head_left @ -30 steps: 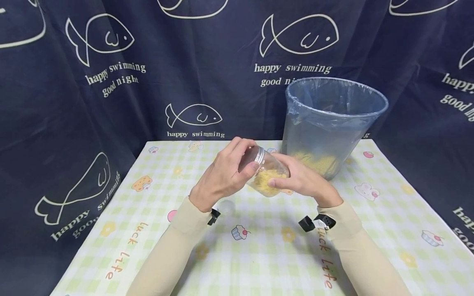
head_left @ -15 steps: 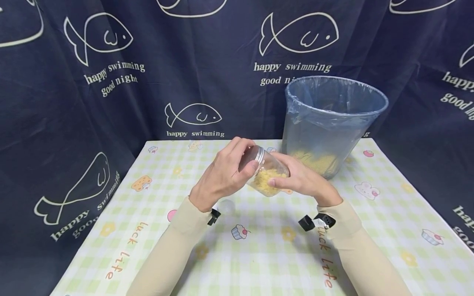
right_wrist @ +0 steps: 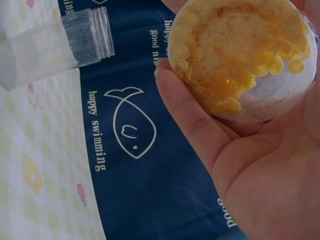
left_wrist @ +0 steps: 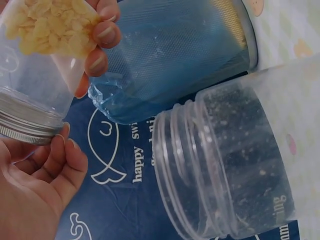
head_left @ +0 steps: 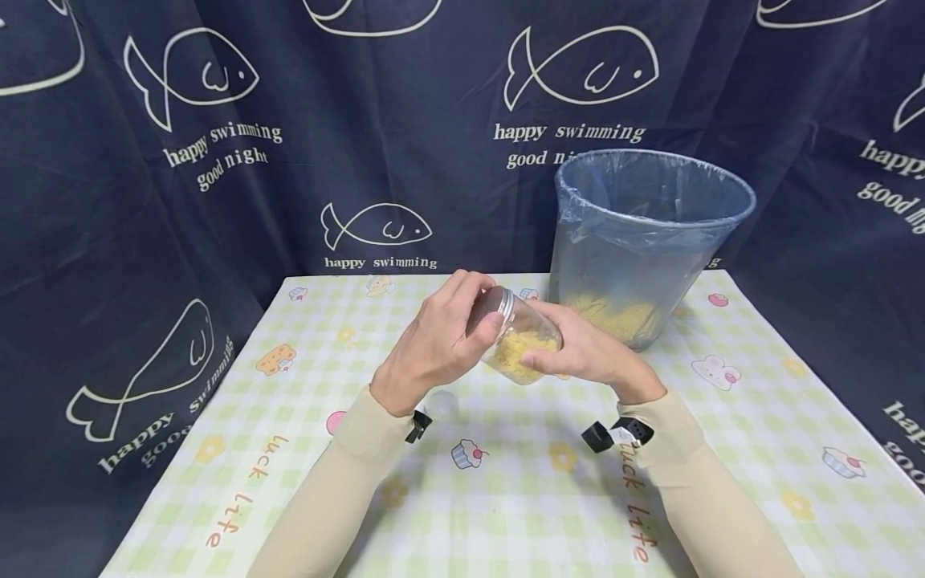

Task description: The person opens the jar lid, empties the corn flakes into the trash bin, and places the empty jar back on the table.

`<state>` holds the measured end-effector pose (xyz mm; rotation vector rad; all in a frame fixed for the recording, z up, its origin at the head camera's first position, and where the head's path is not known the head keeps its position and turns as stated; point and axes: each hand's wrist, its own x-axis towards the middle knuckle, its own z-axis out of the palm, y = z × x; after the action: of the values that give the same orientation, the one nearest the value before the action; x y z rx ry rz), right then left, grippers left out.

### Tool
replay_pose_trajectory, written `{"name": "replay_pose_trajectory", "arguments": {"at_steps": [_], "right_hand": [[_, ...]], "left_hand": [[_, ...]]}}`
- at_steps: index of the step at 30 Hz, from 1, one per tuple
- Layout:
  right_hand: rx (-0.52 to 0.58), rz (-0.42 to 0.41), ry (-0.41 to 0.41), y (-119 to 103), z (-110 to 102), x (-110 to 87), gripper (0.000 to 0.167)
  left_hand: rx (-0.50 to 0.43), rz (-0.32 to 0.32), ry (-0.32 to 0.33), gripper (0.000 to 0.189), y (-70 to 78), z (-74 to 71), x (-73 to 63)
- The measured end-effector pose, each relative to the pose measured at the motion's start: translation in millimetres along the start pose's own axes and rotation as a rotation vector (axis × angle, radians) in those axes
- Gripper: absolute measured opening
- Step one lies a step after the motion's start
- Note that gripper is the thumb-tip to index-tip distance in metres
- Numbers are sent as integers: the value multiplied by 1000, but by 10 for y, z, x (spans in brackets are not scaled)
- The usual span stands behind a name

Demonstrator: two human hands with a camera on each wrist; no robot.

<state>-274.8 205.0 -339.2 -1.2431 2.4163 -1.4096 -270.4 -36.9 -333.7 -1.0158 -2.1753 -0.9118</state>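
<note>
Over the table, both hands hold a tilted clear jar (head_left: 533, 319) with yellow flakes (head_left: 515, 352) inside. My left hand (head_left: 433, 341) grips the silver screw lid (head_left: 508, 305), thumb on its near side and fingers over the far side. The right hand (head_left: 592, 353) wraps the body near the base, thumb across the flakes. In the left wrist view the lid (left_wrist: 30, 125) sits on the jar's mouth, with left fingertips at its edge. From the right wrist, the flakes (right_wrist: 235, 55) show through the jar's base, which rests against the palm and fingers.
A second, lidless clear jar (left_wrist: 240, 160) stands on the table, partly behind the left wrist in the head view. At the back right is a mesh bin (head_left: 621, 265) lined with a bluish bag, yellow showing low down. A dark fish-print curtain (head_left: 376, 120) hangs behind the checked tablecloth (head_left: 506, 514).
</note>
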Motion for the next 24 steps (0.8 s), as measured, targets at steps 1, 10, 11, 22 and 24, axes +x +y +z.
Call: {"name": "replay_pose_trajectory", "arguments": {"at_steps": [1, 10, 11, 22, 24], "right_hand": [[-1, 1, 1, -2, 3, -1, 55], [-45, -5, 33, -9, 36, 0, 53], [-49, -3, 37, -13, 39, 1, 54], [-82, 30, 75, -4, 68, 8, 55], [-91, 36, 85, -11, 76, 12, 55]], "left_hand": [[2, 0, 0, 52, 2, 6, -3], [23, 23, 23, 56, 26, 23, -9], [24, 26, 26, 57, 26, 23, -8], [31, 31, 26, 60, 12, 30, -11], [32, 29, 26, 59, 8, 26, -10]]}}
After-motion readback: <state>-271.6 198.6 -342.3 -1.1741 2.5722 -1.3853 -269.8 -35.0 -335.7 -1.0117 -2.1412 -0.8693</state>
